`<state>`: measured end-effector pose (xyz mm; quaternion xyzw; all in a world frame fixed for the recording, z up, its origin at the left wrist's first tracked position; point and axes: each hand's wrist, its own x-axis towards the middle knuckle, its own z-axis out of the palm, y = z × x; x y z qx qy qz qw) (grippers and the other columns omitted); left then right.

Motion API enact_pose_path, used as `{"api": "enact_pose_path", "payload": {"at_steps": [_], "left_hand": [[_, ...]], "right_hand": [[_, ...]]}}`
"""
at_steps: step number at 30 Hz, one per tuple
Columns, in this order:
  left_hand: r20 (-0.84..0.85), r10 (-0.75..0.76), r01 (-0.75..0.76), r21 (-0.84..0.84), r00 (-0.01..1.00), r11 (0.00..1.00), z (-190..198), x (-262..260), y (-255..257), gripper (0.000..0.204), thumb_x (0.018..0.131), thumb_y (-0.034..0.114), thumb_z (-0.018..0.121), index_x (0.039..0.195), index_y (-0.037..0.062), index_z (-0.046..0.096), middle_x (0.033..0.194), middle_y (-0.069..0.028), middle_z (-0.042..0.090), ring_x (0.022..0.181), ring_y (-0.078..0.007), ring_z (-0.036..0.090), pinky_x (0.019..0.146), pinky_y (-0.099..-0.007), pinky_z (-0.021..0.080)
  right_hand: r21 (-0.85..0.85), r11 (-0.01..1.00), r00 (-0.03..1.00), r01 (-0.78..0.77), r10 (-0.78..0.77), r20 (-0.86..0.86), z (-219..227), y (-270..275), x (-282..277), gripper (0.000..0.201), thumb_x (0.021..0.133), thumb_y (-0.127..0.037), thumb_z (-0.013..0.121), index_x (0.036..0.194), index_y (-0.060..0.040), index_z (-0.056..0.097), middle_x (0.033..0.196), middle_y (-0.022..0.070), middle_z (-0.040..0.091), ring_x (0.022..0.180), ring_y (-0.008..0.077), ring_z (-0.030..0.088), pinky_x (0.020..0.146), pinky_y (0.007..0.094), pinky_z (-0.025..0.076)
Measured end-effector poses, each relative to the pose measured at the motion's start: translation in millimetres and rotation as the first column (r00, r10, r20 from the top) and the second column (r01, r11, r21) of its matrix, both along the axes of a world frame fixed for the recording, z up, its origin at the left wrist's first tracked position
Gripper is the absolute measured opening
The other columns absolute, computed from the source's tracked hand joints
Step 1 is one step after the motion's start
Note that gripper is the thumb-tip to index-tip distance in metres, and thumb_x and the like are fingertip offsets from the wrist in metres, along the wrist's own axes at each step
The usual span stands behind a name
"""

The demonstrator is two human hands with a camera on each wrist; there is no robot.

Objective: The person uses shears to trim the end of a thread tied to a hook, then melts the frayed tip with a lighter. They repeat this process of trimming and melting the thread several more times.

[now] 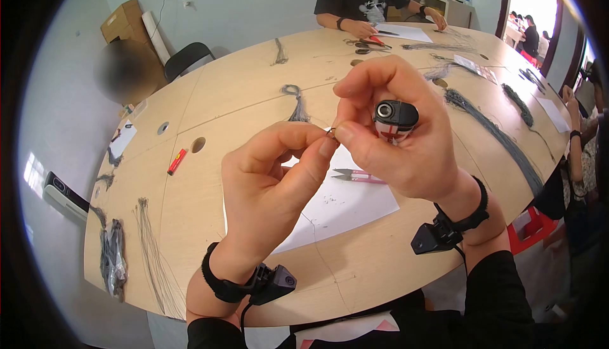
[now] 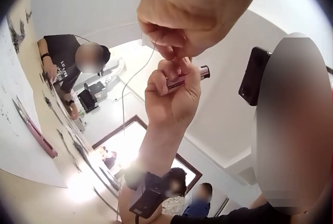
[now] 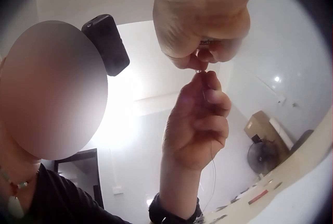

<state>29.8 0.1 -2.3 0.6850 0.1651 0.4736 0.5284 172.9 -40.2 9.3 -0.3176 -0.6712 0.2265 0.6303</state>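
My left hand (image 1: 273,178) and right hand (image 1: 403,127) meet fingertip to fingertip above the table, pinching a thin grey cord (image 1: 315,232) between thumbs and forefingers. Where they meet, a small dark loop of it shows. The rest of the cord trails down from the left hand, also visible as a curved line (image 2: 124,96) in the left wrist view. Inside the curled fingers of the right hand is a lighter (image 1: 394,121) with a black end and a white-and-red body. Beneath the hands, pink-handled thread snips (image 1: 358,176) lie on white paper (image 1: 368,206) strewn with dark specks.
A looped cord bundle (image 1: 295,102) lies behind the hands, with long grey cords (image 1: 495,136) at right and loose strands (image 1: 152,254) at left. A red lighter (image 1: 177,162) sits near a round table hole (image 1: 198,145). Another person (image 1: 361,0) works across the table (image 1: 222,105).
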Motion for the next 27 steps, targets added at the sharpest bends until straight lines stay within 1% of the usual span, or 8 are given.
{"api": "enact_pose_path", "payload": {"at_steps": [5, 13, 15, 19, 22, 23, 25, 27], "left_hand": [[0.018, 0.078, -0.079, 0.059, 0.997, 0.995, 0.5, 0.8, -2.1, 0.009, 0.074, 0.002, 0.055, 0.079, -0.0045, 0.055, 0.073, -0.0047, 0.055, 0.064, -0.0065, 0.048, 0.052, -0.0164, 0.039], [-0.004, 0.044, -0.044, -0.026, 0.999, 0.999, 0.6, 2.7, 0.9, 0.009, 0.074, 0.002, 0.054, 0.08, -0.0044, 0.055, 0.072, -0.0043, 0.055, 0.062, -0.006, 0.048, 0.05, -0.0152, 0.039], [-0.016, 0.036, -0.036, -0.009, 0.999, 0.999, 2.0, 1.2, 3.0, 0.009, 0.074, 0.002, 0.055, 0.08, -0.0042, 0.055, 0.07, -0.004, 0.054, 0.061, -0.0052, 0.048, 0.05, -0.0153, 0.039], [-0.043, 0.062, -0.061, 0.021, 0.997, 0.998, 0.2, 0.0, 6.7, 0.008, 0.072, 0.002, 0.055, 0.077, -0.0035, 0.055, 0.067, -0.0023, 0.054, 0.059, -0.0045, 0.047, 0.048, -0.0152, 0.039], [-0.028, 0.078, -0.077, 0.043, 0.997, 0.996, -1.4, 0.2, 7.3, 0.007, 0.072, 0.002, 0.055, 0.076, -0.0031, 0.056, 0.067, -0.0015, 0.054, 0.059, -0.0042, 0.047, 0.047, -0.0149, 0.039], [-0.026, 0.078, -0.077, 0.04, 0.997, 0.996, -2.8, 0.8, 7.9, 0.007, 0.072, 0.002, 0.055, 0.076, -0.0031, 0.056, 0.067, -0.0015, 0.054, 0.059, -0.0042, 0.047, 0.047, -0.0149, 0.039], [-0.017, 0.09, -0.087, 0.138, 0.996, 0.987, -6.2, 2.4, 9.3, 0.006, 0.072, 0.002, 0.055, 0.075, -0.0028, 0.056, 0.066, -0.0014, 0.054, 0.059, -0.004, 0.047, 0.046, -0.0147, 0.039], [-0.017, 0.089, -0.086, 0.126, 0.996, 0.988, -6.4, 3.5, 8.4, 0.006, 0.072, 0.002, 0.055, 0.075, -0.0029, 0.056, 0.066, -0.0014, 0.054, 0.059, -0.004, 0.047, 0.046, -0.0146, 0.039]], "right_hand": [[0.035, 0.999, 1.0, 0.02, -0.02, 0.001, -2.0, 2.2, -2.4, 0.026, 0.069, 0.005, 0.049, 0.093, 0.0001, 0.04, 0.069, 0.0036, 0.05, 0.056, 0.0025, 0.044, 0.048, 0.0146, 0.034], [-0.058, 0.998, 0.999, -0.021, 0.019, -0.034, 0.0, 0.8, 4.0, 0.025, 0.07, 0.005, 0.049, 0.093, -0.0001, 0.041, 0.071, 0.0033, 0.049, 0.06, 0.0033, 0.045, 0.051, 0.015, 0.036], [0.015, 0.999, 1.0, 0.028, -0.028, -0.007, -4.3, 8.2, 3.2, 0.021, 0.07, 0.004, 0.05, 0.09, 0.0002, 0.043, 0.071, 0.0031, 0.05, 0.061, 0.0041, 0.046, 0.053, 0.0153, 0.037], [0.018, 0.985, 0.945, 0.174, -0.172, 0.279, 2.3, 2.7, 10.2, 0.021, 0.069, 0.003, 0.052, 0.089, 0.0017, 0.046, 0.072, 0.0034, 0.05, 0.064, 0.005, 0.046, 0.058, 0.0175, 0.038], [-0.026, 0.999, 0.989, 0.035, -0.031, 0.142, -0.5, 3.6, 4.5, 0.024, 0.068, 0.003, 0.053, 0.09, 0.0022, 0.046, 0.073, 0.0036, 0.05, 0.065, 0.0051, 0.045, 0.059, 0.0179, 0.039], [-0.029, 0.999, 0.989, 0.034, -0.03, 0.144, -3.3, 6.5, 4.0, 0.024, 0.068, 0.003, 0.053, 0.09, 0.0022, 0.046, 0.073, 0.0036, 0.05, 0.065, 0.0051, 0.045, 0.059, 0.0179, 0.039], [0.128, 0.986, 0.98, 0.109, -0.128, 0.15, -11.7, 13.4, 4.9, 0.025, 0.063, 0.0, 0.055, 0.087, -0.0023, 0.047, 0.072, 0.0028, 0.048, 0.057, 0.0059, 0.042, 0.05, 0.0176, 0.037], [0.126, 0.988, 0.982, 0.09, -0.109, 0.155, -11.8, 11.5, 5.2, 0.025, 0.063, 0.0, 0.055, 0.087, -0.0023, 0.047, 0.071, 0.0025, 0.048, 0.056, 0.0059, 0.042, 0.05, 0.0176, 0.037]]}}
